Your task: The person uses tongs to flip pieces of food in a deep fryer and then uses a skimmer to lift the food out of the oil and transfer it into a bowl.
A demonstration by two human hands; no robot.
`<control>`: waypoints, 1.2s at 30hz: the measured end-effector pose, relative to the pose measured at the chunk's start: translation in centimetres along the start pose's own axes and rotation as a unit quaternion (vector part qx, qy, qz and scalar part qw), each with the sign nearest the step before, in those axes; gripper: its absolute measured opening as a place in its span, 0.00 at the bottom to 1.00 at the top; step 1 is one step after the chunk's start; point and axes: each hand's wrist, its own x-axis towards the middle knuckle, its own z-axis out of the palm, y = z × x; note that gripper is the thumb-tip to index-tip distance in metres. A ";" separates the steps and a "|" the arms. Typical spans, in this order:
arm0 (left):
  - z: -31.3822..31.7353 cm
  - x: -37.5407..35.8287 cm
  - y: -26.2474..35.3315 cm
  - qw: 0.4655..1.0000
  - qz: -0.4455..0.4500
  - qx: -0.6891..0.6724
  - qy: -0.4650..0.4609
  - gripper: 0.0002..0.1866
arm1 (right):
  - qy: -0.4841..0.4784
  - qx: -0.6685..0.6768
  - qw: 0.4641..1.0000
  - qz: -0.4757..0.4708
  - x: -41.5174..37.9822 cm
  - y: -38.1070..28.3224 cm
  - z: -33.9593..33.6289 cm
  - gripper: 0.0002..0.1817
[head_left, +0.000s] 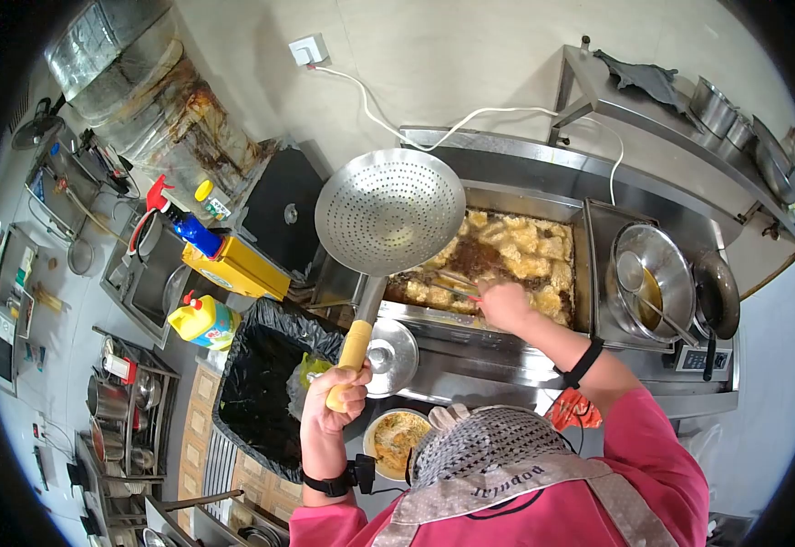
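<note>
My left hand is closed round the yellow handle of a large perforated skimmer. Its round metal bowl is held up at the left end of the deep fryer and overlaps it in this view. Over the fryer's front edge, my right hand grips thin metal tongs with a bit of red near the fingers. The tips of the tongs reach in among golden battered pieces frying in brown oil. Several pieces crowd the back and right of the oil.
Right of the fryer sit a steel bowl with a ladle and a dark pan. A black-lined bin stands left, beside spray and yellow bottles. Below the fryer are a metal lid and a bowl of crumbs. A shelf juts out upper right.
</note>
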 end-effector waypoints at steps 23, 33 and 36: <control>0.8 0.0 0.1 0.999 0.011 -0.031 -0.010 0.15 | -0.014 0.151 0.979 0.139 2.6 2.7 0.6 0.23; 0.9 -0.5 -0.3 0.998 0.036 -0.034 0.023 0.16 | -0.163 0.215 0.941 0.204 2.3 3.4 -2.0 0.24; 0.9 -0.5 -0.3 0.998 0.035 -0.041 0.025 0.15 | -0.167 0.216 0.942 0.196 2.5 2.1 -1.8 0.25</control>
